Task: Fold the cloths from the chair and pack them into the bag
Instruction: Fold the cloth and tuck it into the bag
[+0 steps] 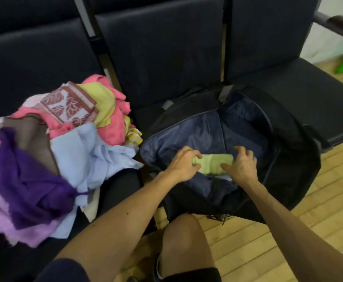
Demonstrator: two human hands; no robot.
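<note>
A row of dark padded chairs [160, 47] fills the upper frame, standing on a wooden floor [268, 231] that shows at lower right. A black bag [292, 159] sits open at centre right, half on a seat edge, with its blue-grey lining exposed. On the seat at left lies a loose pile of cloths [54, 149]: purple, lilac, pale blue, pink, yellow and one with a maroon leaf pattern. A bare knee [187, 241] shows at bottom centre. Inside the bag, low on the lining, lies a folded green cloth [213, 162]. The left grip [183, 163] has its fingers curled round the cloth's left end. The right grip [240, 165] holds the right end, with the thumb on top and the bent fingers over the far edge.
</note>
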